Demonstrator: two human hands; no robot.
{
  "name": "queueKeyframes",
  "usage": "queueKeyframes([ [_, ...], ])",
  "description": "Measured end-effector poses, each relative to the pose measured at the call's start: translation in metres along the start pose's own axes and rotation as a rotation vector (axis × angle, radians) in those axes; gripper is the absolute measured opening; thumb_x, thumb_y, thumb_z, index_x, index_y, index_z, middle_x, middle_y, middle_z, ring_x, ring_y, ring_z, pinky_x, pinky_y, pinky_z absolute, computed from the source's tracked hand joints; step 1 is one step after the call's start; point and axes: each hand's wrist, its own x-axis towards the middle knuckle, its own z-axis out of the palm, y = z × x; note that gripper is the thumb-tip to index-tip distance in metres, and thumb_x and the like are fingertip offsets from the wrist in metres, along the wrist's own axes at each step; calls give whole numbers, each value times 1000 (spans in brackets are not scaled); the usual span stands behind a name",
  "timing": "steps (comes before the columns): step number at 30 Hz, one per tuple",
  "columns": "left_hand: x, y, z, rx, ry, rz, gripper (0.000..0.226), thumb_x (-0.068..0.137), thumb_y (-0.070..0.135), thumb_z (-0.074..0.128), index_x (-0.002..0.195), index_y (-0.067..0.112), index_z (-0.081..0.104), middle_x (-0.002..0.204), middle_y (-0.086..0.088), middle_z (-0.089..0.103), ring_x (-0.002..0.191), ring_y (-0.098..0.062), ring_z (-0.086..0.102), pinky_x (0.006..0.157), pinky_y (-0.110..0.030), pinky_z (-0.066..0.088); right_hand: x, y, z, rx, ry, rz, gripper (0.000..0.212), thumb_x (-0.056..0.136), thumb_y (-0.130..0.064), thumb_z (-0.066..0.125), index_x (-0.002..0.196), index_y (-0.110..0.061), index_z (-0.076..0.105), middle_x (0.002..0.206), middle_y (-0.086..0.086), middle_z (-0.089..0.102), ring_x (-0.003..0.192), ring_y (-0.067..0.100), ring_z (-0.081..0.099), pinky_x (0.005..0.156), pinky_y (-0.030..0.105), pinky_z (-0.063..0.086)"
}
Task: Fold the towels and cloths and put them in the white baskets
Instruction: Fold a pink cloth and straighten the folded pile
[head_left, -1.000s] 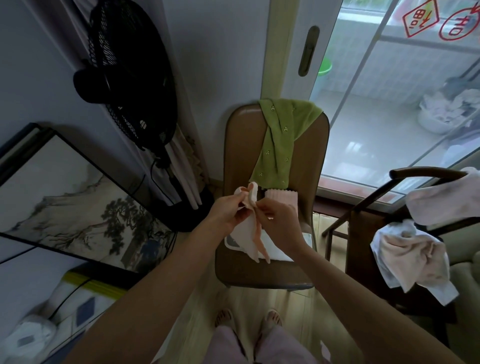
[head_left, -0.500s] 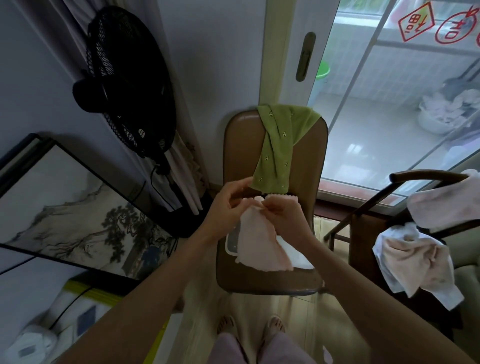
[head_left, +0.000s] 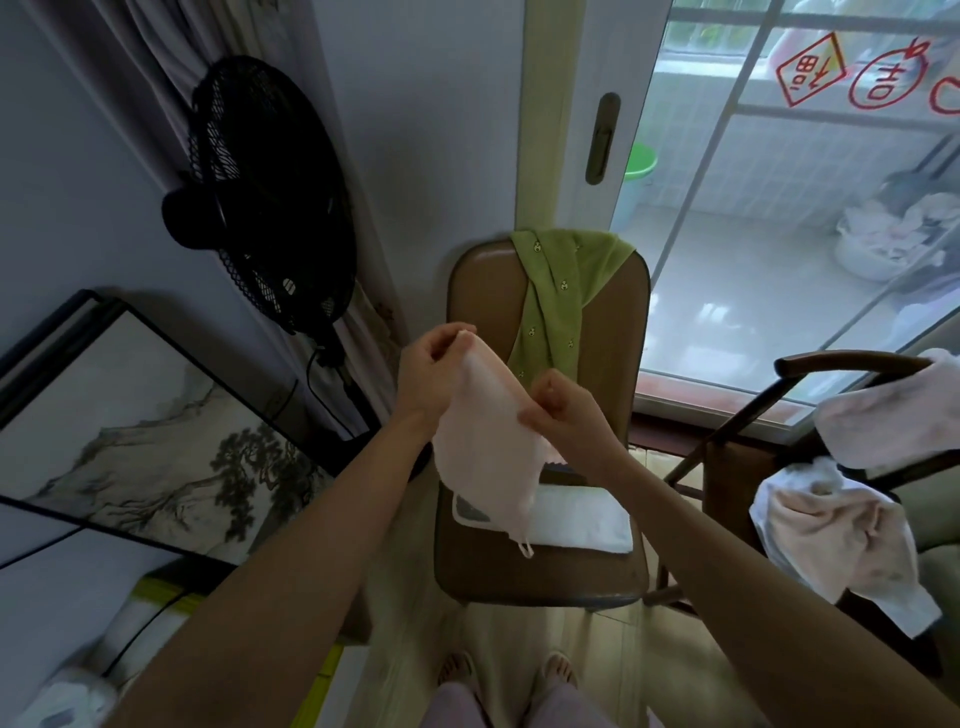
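A small pale pink cloth hangs spread in the air above a brown chair. My left hand pinches its upper left corner. My right hand pinches its right edge a little lower. A white folded cloth lies flat on the chair seat under the pink one. Over the chair back drapes a green towel. No white basket shows in the room.
A black standing fan and a framed ink painting stand at the left. At the right a dark wooden armchair carries pink and white towels. Glass balcony doors lie behind; a white tub of laundry sits outside.
The pink cloth was bunched between both hands a second ago; the hands have moved apart and up, so it now hangs opened out flat.
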Motion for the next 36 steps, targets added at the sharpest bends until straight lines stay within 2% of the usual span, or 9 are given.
queueKeyframes([
  [4,9,-1,3,2,94,-24,10,94,20,59,98,23,68,93,8,66,86,-4,59,73,-16,49,6,16,-9,-253,-139,79,5,88,-13,65,87,-11,60,81,0,62,76,9,57,73,25,46],
  [9,17,-5,4,7,196,-68,18,95,19,57,108,15,68,99,5,65,85,-3,58,61,-7,44,-2,25,-23,-316,-200,210,25,94,-27,59,102,-7,72,91,5,68,88,20,63,80,30,51],
  [13,17,-14,4,45,233,-121,18,95,16,56,108,13,69,100,1,65,88,-10,59,59,-9,43,-6,29,-34,-219,-39,208,22,95,-19,59,99,-4,74,77,-5,62,73,11,56,67,22,40],
  [17,14,-28,7,162,283,-208,22,96,19,56,112,12,68,106,-3,64,94,-16,56,75,-23,43,-4,31,-42,-186,297,200,10,83,-17,74,84,-8,78,74,-2,68,69,12,59,67,27,44],
  [23,1,-42,10,154,316,-344,23,97,15,56,115,7,67,117,-12,64,99,-24,57,80,-34,53,-4,38,-46,-147,348,159,9,83,-5,67,82,-7,58,77,7,65,75,22,59,67,32,45],
  [27,-2,-49,4,148,227,-434,23,94,10,60,117,6,65,120,-11,62,106,-29,59,76,-29,54,-9,46,-48,-262,272,142,8,88,-9,62,82,-15,62,78,3,67,79,24,62,66,31,44],
  [31,6,-40,-4,111,63,-282,13,93,7,60,105,7,64,110,-15,64,87,-24,63,63,-19,55,-6,38,-53,-517,502,55,14,92,-17,58,98,-15,71,90,3,72,85,23,64,64,28,32],
  [33,3,-42,-6,307,-129,-381,15,92,4,61,107,1,66,107,-17,65,78,-20,62,54,-15,52,-5,44,-48,-645,367,95,18,92,-18,56,100,-20,72,96,3,72,90,25,64,65,29,36],
  [36,-3,-56,-8,418,-173,-494,16,91,2,62,107,-1,66,111,-17,63,100,-25,63,71,-26,57,-19,60,-43,-617,258,222,25,90,-10,52,101,-19,72,100,5,71,93,27,63,67,30,41],
])
